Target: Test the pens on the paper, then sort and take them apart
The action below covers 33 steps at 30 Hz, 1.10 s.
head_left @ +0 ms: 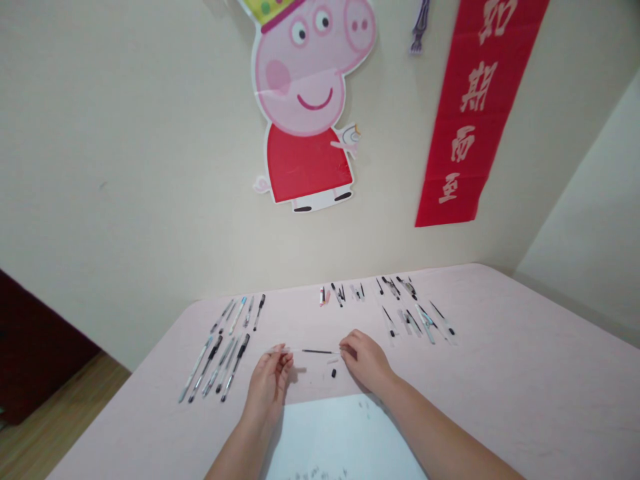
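A pen refill (317, 351) with dark ink stretches level between my two hands, just above the table. My left hand (273, 377) is closed in a pinch on a clear pen barrel (278, 350) at the refill's left end. At the other end, the fingers of my right hand (365, 360) pinch the refill by its tip. Below the refill lie a small black pen cap (333, 373) and a small pale piece (333, 361) too blurred to name. White paper (345, 437) with some dark handwriting lies between my forearms.
Whole pens (215, 367) lie in two rows on the left of the pink-covered table (525, 400). Groups of taken-apart pen parts (420, 323) lie at the right and along the back (343, 293). A wall with a pig cutout (310, 160) and red banner (465, 133) stands behind.
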{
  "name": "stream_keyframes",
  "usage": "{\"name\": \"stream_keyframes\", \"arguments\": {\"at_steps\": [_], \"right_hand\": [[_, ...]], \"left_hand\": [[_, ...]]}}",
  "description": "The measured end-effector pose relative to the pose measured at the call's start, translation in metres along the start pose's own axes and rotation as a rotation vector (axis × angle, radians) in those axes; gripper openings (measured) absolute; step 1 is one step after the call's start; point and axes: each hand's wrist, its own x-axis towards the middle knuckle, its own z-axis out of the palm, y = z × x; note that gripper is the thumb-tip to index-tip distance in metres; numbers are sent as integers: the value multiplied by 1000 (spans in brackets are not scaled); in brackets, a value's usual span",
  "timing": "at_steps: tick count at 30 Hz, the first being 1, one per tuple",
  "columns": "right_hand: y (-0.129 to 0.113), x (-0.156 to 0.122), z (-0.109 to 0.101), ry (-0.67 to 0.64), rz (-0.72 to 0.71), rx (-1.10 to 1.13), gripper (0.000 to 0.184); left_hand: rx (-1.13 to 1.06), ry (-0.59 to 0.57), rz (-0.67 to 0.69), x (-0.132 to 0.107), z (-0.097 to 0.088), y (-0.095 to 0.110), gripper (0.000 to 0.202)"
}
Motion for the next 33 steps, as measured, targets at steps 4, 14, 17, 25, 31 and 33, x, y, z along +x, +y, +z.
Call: {"name": "stream_keyframes", "arguments": {"at_steps": [4,14,17,25,31,33], "right_hand": [[-8,0,-2,65,-101,72,15],[-26,-11,0,-19,-387,190,16],[-27,-11,1,-43,-378,176,18],[-12,-6,5,52,-185,135,14],[-16,-14,-7,-60,-105,79,15],[-18,-21,-11,-114,-102,75,14]], "left_hand": [[80,-97,-114,-9,6,-3,16],[263,-349,-205,-20,3,-23,27],[365,-417,-176,-22,3,-27,39],[997,-612,155,-23,3,-34,34],[1347,-790,416,-28,0,-30,16],[1405,-884,451,-30,-1,-28,15]]}}
